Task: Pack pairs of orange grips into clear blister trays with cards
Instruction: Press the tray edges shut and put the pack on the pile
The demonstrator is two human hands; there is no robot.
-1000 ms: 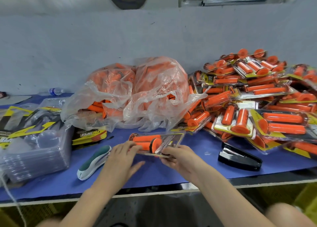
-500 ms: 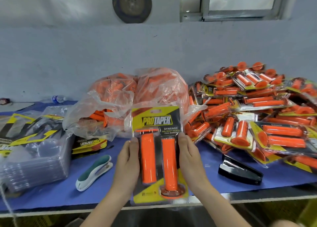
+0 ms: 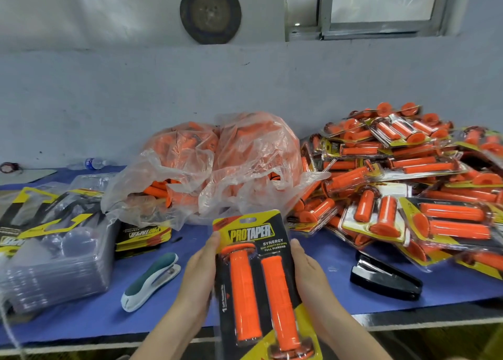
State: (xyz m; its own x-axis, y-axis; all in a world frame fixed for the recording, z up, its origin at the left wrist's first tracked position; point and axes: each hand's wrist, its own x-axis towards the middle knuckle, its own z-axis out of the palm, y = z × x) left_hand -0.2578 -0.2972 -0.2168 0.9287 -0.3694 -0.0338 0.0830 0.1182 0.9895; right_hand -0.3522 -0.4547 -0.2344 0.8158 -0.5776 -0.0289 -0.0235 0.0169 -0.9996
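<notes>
I hold one filled blister pack (image 3: 246, 231) upright over the table's front edge. It has a black and yellow card and two orange grips (image 3: 245, 291) side by side under clear plastic. My left hand (image 3: 198, 275) holds its left edge and my right hand (image 3: 310, 275) holds its right edge, fingers pointing up along the sides. A clear plastic bag of loose orange grips (image 3: 217, 169) lies behind the pack. A stack of clear blister trays (image 3: 54, 272) and a pile of printed cards (image 3: 141, 234) sit at the left.
A large heap of finished packs (image 3: 408, 183) covers the right of the blue table (image 3: 81, 319). A white and teal stapler (image 3: 151, 280) lies left of my hands, a black stapler (image 3: 383, 278) to the right. A water bottle (image 3: 92, 163) lies by the wall.
The pack lay flat on the table a second ago with both hands on it. It has been lifted and turned upright, face to me, and now sits slightly lower and tilted.
</notes>
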